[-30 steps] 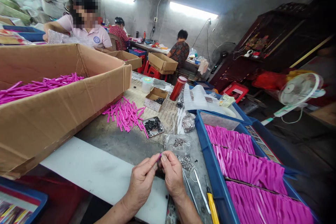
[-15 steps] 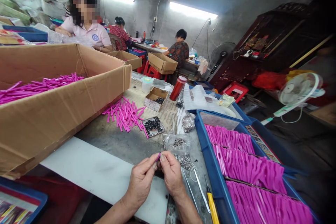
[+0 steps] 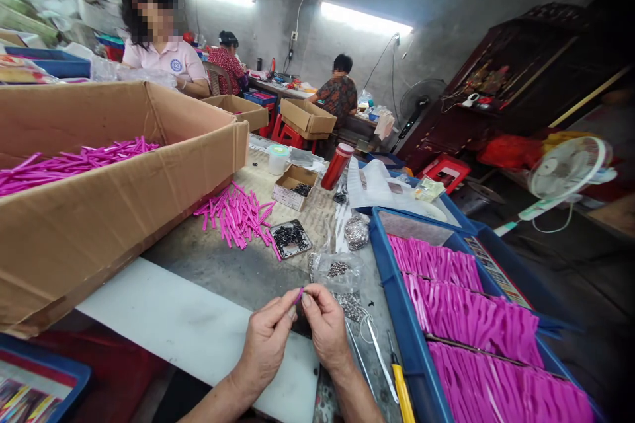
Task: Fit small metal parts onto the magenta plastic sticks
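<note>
My left hand (image 3: 270, 332) pinches a small purple strip (image 3: 299, 295) between thumb and fingertips, above the near edge of the white board (image 3: 198, 317). On the strip's other end, the fingertips of my right hand (image 3: 325, 325) are closed too; most of the strip is hidden by the fingers. Just beyond my hands lie clear bags of small metal parts (image 3: 340, 271). Farther off, a small tray of black pieces (image 3: 291, 238) sits beside a loose pile of purple strips (image 3: 238, 215).
A large cardboard box (image 3: 124, 198) with purple strips stands at left. A blue crate (image 3: 414, 337) packed with purple pieces is at right. Tweezers (image 3: 381, 360) and a yellow-handled tool (image 3: 401, 390) lie by my right forearm. A red flask (image 3: 337, 166) stands farther back. Several co-workers sit behind.
My hands stay nearly in place, still pinching the strip together. The co-worker in the pink shirt has leaned slightly to the left.
</note>
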`<state>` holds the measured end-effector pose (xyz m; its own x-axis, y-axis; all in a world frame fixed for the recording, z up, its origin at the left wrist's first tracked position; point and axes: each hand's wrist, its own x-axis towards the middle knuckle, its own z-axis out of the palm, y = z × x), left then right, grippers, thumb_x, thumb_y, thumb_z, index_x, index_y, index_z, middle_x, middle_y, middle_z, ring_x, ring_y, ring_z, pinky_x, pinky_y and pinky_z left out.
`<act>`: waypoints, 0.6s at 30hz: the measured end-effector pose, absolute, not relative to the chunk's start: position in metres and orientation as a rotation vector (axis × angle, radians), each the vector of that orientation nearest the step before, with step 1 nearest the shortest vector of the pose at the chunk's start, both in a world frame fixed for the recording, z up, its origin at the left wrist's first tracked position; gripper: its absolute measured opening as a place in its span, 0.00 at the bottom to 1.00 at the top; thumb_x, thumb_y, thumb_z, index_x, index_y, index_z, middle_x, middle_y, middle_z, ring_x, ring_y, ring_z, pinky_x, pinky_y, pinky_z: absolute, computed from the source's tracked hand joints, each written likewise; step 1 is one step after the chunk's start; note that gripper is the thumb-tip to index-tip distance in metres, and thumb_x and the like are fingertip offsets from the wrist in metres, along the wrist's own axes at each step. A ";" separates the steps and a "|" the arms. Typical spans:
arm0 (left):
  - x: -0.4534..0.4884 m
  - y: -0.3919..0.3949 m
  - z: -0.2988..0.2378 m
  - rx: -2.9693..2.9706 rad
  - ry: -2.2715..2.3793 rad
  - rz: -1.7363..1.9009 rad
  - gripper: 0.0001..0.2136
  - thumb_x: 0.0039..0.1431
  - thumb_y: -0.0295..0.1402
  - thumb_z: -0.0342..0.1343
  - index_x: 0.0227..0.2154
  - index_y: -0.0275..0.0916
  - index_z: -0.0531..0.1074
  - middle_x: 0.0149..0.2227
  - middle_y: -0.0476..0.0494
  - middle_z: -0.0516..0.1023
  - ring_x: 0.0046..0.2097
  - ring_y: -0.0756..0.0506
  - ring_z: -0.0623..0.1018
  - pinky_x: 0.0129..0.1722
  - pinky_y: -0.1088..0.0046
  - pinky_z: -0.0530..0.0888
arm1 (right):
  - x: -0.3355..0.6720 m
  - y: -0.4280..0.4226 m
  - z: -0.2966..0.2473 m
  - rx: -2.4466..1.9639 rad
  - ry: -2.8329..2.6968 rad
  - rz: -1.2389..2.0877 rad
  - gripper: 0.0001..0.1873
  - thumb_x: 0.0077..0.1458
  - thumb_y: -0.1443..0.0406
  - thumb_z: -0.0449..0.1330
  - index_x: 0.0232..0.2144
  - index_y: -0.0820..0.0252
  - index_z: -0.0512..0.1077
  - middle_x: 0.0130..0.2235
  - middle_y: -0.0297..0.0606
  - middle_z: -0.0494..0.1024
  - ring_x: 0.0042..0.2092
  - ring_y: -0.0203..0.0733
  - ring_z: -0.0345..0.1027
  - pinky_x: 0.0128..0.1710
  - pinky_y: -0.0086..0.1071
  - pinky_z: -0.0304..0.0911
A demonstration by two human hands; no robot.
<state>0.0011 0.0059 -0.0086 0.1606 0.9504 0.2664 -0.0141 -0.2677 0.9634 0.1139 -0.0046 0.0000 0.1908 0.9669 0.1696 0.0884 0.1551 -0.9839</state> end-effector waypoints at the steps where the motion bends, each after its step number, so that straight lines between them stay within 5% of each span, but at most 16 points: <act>1: 0.001 0.006 -0.009 1.480 0.959 1.272 0.13 0.47 0.24 0.51 0.37 0.38 0.73 0.34 0.44 0.77 0.34 0.47 0.76 0.34 0.75 0.74 | 0.114 -0.004 0.000 -1.227 -1.180 0.913 0.08 0.50 0.62 0.52 0.26 0.61 0.65 0.23 0.31 0.65 0.26 0.34 0.58 0.26 0.27 0.55; 18: 0.003 0.006 -0.009 1.489 0.952 1.267 0.12 0.49 0.26 0.51 0.37 0.38 0.73 0.34 0.44 0.77 0.35 0.47 0.75 0.34 0.74 0.74 | 0.110 -0.005 0.002 -1.108 -0.971 1.122 0.09 0.45 0.60 0.56 0.26 0.61 0.67 0.21 0.30 0.67 0.23 0.33 0.60 0.24 0.27 0.57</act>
